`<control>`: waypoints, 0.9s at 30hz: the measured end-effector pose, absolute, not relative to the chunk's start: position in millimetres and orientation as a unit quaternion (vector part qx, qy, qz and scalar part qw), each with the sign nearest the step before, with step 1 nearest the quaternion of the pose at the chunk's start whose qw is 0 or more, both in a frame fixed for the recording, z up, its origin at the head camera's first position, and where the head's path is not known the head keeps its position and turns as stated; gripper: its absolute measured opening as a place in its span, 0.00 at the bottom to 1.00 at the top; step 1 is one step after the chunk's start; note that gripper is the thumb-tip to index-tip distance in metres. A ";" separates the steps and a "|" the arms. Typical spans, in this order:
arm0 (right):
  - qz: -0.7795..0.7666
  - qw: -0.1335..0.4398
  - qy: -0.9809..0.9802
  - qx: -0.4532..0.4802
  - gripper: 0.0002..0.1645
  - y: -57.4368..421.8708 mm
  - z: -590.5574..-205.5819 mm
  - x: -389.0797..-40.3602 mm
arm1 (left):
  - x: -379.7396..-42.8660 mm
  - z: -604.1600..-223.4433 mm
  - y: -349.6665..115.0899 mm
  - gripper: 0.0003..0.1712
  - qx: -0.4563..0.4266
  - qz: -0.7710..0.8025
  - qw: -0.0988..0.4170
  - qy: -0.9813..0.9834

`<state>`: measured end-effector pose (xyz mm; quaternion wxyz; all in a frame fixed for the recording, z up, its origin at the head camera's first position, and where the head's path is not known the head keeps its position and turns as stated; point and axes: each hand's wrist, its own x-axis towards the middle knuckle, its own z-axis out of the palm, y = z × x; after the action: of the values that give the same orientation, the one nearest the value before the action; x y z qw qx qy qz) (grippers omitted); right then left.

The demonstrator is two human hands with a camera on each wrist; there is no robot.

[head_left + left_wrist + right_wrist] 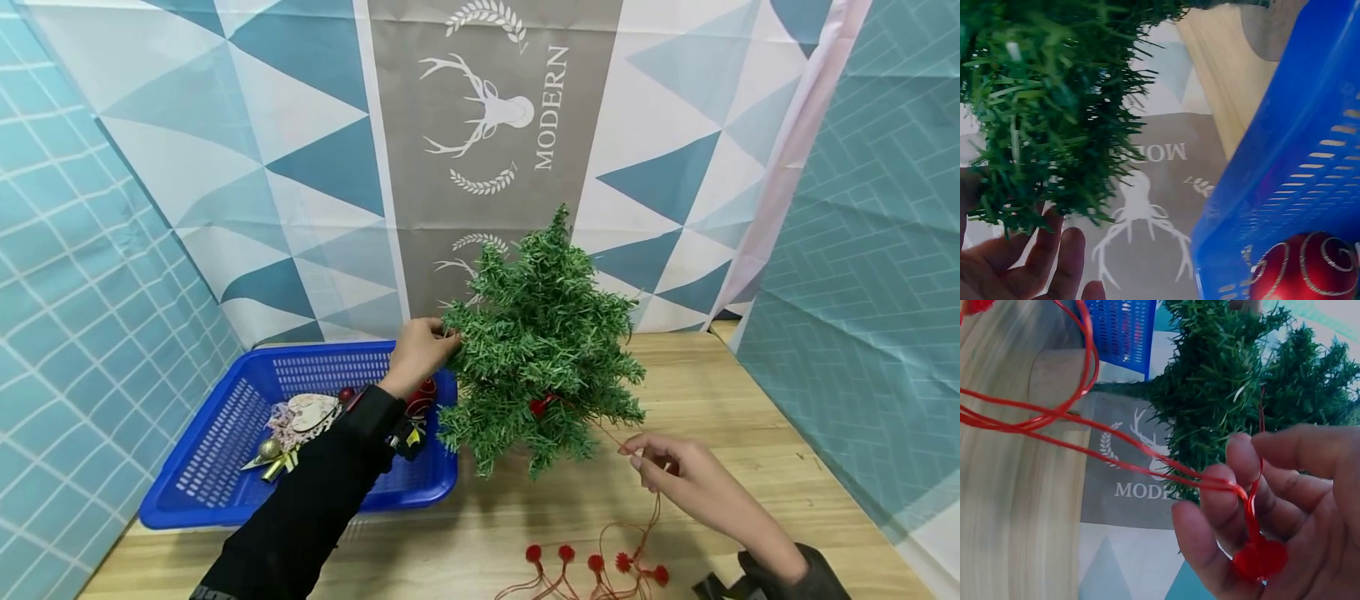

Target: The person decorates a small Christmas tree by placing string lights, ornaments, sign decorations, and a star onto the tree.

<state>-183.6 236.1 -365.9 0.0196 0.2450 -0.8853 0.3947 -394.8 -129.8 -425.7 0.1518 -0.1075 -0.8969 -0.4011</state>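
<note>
Red cord point(1250, 519) is pinched between the thumb and index finger of the right hand point(678, 475); its other fingers bend loosely, with a red ball point(1261, 559) against them on the palm side. From that pinch a thin stretch runs left and away to the green artificial tree point(547, 350), while more strands drop nearer the person to several red pompoms point(566, 553) on the wood-grain table point(750, 400). One red tuft point(537, 407) sits among the branches, left of the right fingers. The tree stands between the two hands, on a round wooden base point(1057, 381). At its left edge, the left hand point(420, 354) has its fingers drawn in, almost closed, on a branch tip. Below those fingers is a blue plastic basket point(187, 521); a red bauble with glittery swirls point(1304, 269) lies in it closest to them, a gold ball point(269, 449) farther left. Beyond the fingers hangs a patterned backdrop point(480, 108) with a white stag's head and "MODERN".
</note>
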 end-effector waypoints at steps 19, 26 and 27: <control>0.396 0.059 -0.888 0.225 0.10 239.6 -354.3 -194.5 | -195.5 -312.7 -70.9 0.13 -0.411 -0.195 0.241 -0.857; 0.380 0.079 -0.889 0.243 0.07 237.4 -350.6 -199.2 | -193.4 -324.3 -35.7 0.42 -0.440 0.059 0.201 -0.873; 0.382 0.078 -0.886 0.252 0.07 236.9 -350.0 -200.4 | -193.6 -327.6 -33.6 0.41 -0.432 0.075 0.211 -0.873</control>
<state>-200.4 236.9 -350.0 0.0780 0.2515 -0.8859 0.3818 -193.6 -33.6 -327.6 0.2110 -0.4323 -0.8735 0.0749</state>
